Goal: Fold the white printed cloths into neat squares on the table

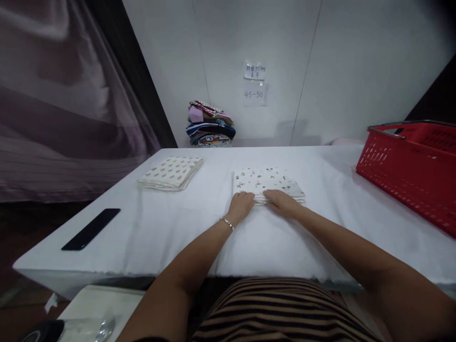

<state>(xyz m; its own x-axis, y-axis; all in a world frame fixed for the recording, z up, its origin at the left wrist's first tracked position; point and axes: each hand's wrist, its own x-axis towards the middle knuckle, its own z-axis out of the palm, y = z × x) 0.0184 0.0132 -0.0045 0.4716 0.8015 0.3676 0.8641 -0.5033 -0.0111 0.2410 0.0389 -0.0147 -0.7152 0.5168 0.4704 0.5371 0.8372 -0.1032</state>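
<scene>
A folded white cloth with small dark prints point(265, 180) lies in the middle of the white table point(185, 232). Both my hands rest on its near edge. My left hand point(241, 205), with a bracelet at the wrist, has its fingers curled round the edge of the cloth. My right hand point(282, 202) grips the same edge just beside it, fingers closed on the fabric. A second folded cloth with pale spots point(171, 173) lies further left on the table, away from both hands.
A red plastic basket point(413, 166) stands at the table's right side. A black phone point(91, 229) lies near the left edge. A stack of folded fabrics point(210, 124) sits by the wall behind the table. Paper notes point(254, 83) hang on the wall.
</scene>
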